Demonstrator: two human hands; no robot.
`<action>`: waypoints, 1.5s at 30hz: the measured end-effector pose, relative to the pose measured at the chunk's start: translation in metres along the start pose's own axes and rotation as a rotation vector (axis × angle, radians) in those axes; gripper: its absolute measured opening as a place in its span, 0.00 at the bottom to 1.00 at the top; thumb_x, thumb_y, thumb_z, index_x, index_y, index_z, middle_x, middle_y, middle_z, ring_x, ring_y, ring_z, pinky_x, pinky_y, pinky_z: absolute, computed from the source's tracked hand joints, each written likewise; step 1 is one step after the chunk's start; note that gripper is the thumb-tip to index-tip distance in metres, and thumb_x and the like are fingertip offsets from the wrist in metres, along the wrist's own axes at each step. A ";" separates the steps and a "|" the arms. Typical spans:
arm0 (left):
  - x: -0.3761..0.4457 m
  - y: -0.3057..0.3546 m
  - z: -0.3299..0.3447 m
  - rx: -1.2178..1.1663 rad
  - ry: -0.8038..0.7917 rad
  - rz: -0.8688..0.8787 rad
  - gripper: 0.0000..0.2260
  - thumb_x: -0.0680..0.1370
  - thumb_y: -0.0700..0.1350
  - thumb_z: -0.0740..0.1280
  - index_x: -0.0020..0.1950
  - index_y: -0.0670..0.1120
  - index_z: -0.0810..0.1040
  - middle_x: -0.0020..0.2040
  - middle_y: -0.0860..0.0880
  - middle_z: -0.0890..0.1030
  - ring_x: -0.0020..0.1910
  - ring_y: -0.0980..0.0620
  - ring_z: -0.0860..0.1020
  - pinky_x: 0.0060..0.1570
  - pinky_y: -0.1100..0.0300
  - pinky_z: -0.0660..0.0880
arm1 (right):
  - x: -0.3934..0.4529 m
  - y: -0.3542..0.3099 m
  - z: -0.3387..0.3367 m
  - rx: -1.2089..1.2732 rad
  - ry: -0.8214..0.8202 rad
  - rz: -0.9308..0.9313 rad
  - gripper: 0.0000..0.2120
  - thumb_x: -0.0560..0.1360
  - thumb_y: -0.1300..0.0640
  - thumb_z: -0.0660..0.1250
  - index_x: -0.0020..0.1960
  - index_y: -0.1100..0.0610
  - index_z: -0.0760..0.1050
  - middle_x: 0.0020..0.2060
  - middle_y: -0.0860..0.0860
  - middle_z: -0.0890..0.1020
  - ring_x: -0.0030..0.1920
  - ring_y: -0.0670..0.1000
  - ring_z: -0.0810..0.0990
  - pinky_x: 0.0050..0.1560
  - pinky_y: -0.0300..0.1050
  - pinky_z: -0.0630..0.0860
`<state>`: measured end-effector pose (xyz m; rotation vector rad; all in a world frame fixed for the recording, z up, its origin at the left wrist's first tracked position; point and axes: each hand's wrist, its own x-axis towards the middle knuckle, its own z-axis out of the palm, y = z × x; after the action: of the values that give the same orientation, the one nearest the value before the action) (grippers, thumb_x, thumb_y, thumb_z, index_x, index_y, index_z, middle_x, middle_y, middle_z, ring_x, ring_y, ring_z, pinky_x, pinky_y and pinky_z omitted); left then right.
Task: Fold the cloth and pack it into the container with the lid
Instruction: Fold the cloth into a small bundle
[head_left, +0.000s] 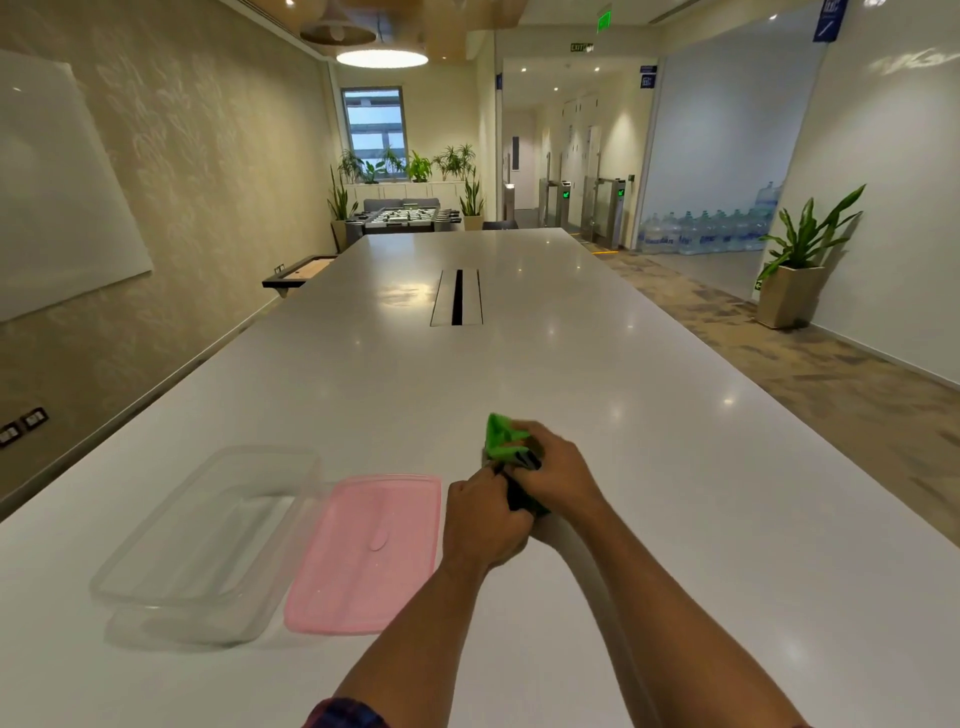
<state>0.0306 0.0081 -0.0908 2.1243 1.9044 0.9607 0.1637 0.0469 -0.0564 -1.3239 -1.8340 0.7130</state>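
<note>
A green cloth (501, 436) with a dark part is bunched between both hands, just above the white table. My right hand (558, 465) grips it from the right and from above. My left hand (485, 514) holds its near, dark end. Most of the cloth is hidden by the fingers. To the left of the hands lies a flat pink lid (363, 553). Left of the lid stands an open, clear plastic container (208, 540) with nothing in it.
The long white table (519, 364) stretches far ahead, with a cable slot (457, 297) in its middle. A whiteboard hangs on the left wall. A potted plant (797, 270) stands on the floor at the right.
</note>
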 end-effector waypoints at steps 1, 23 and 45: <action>0.000 0.000 -0.001 -0.003 -0.002 -0.017 0.06 0.67 0.51 0.62 0.39 0.51 0.75 0.37 0.54 0.80 0.33 0.54 0.75 0.39 0.58 0.72 | -0.003 0.005 0.007 0.066 -0.037 0.010 0.24 0.69 0.54 0.70 0.64 0.40 0.79 0.54 0.46 0.87 0.53 0.49 0.85 0.58 0.52 0.82; 0.000 -0.003 0.007 -0.167 0.214 -0.081 0.16 0.80 0.51 0.54 0.58 0.51 0.79 0.52 0.52 0.83 0.47 0.54 0.80 0.50 0.57 0.78 | -0.011 0.020 0.027 0.460 -0.016 0.025 0.12 0.79 0.62 0.66 0.60 0.61 0.82 0.68 0.57 0.80 0.69 0.55 0.78 0.72 0.48 0.72; 0.050 -0.013 0.011 0.039 -0.328 -0.082 0.25 0.86 0.53 0.42 0.83 0.48 0.50 0.83 0.51 0.49 0.82 0.52 0.47 0.79 0.49 0.45 | -0.001 0.027 0.030 -0.056 0.000 -0.069 0.15 0.83 0.48 0.54 0.66 0.41 0.73 0.64 0.40 0.76 0.64 0.43 0.77 0.65 0.50 0.76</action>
<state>0.0251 0.0603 -0.0880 2.0539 1.8393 0.5232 0.1537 0.0542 -0.0944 -1.2896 -1.9022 0.6296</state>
